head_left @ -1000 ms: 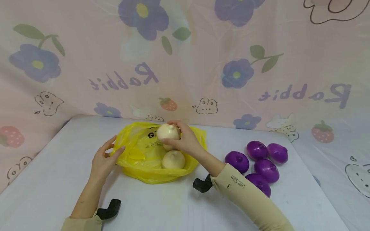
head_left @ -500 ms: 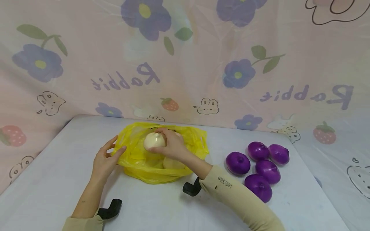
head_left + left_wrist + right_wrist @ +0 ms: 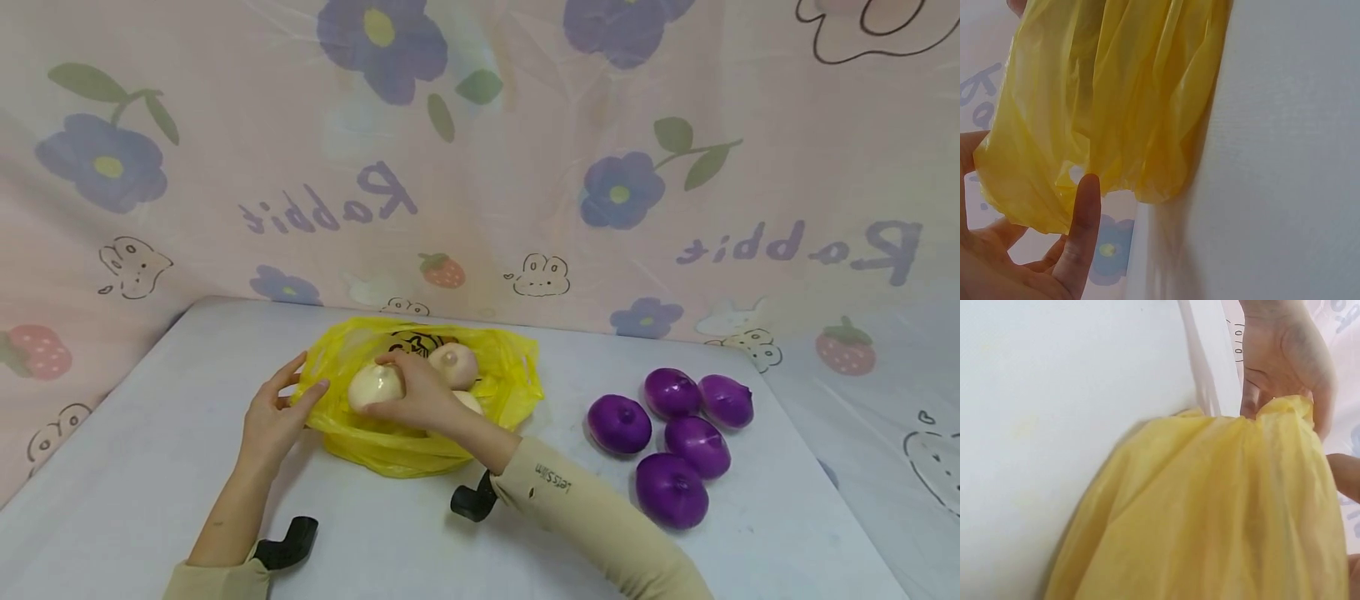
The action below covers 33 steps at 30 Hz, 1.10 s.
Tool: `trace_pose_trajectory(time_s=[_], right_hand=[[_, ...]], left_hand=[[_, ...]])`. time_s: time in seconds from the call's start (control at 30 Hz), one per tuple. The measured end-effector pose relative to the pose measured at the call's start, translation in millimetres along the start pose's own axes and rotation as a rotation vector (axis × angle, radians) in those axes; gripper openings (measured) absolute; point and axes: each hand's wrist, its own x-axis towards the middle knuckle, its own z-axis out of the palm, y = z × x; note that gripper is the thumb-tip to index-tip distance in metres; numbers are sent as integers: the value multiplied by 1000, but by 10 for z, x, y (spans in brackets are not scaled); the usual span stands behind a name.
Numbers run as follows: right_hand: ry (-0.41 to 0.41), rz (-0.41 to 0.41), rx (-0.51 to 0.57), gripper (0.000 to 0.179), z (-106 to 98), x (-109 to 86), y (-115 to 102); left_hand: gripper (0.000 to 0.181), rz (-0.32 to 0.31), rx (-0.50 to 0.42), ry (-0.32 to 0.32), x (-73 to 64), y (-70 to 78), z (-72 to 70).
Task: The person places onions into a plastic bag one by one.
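Note:
My right hand (image 3: 416, 392) grips a white onion (image 3: 375, 388) inside the yellow plastic bag (image 3: 367, 450), fingers over its top and thumb low on the near side. Two more white onions lie in the bag: one behind the hand (image 3: 455, 365), the other (image 3: 468, 402) partly covered by the wrist. At the bag's left rim, my left hand (image 3: 276, 408) holds the plastic between thumb and fingers; the left wrist view has its thumb (image 3: 1085, 231) against the crinkled side. From the right wrist, the bag's wall (image 3: 1210, 512) hides the held onion.
Several purple onions (image 3: 696, 447) sit grouped on the right of the white table (image 3: 360, 542). A printed cloth (image 3: 480, 167) hangs behind the table's back edge. Black angled pieces (image 3: 288, 542) stick out from both wrists.
My right hand has carried the white onion left and down into the bag's left part, uncovering the onion behind. My left hand stays at the rim.

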Motion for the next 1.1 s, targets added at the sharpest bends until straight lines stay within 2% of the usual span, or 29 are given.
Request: trace_pose_trajectory(time_s=[0.33, 0.6, 0.73, 0.87, 1.0, 1.1], right_hand=[[-46, 31, -48, 66, 122, 68, -4], [-87, 35, -68, 68, 116, 66, 0], [-116, 36, -19, 67, 25, 26, 11], [-113, 26, 23, 67, -73, -15, 52], [-80, 9, 59, 64, -161, -63, 109], [-41, -6, 131, 60, -236, -106, 152]], left_hand=[[66, -1, -6, -4, 2, 10, 8], [66, 11, 2, -1, 5, 10, 11], [66, 12, -1, -3, 7, 23, 11], [66, 13, 6, -3, 9, 27, 8], [66, 19, 15, 1, 11, 21, 1], [66, 21, 18, 3, 13, 15, -2]])
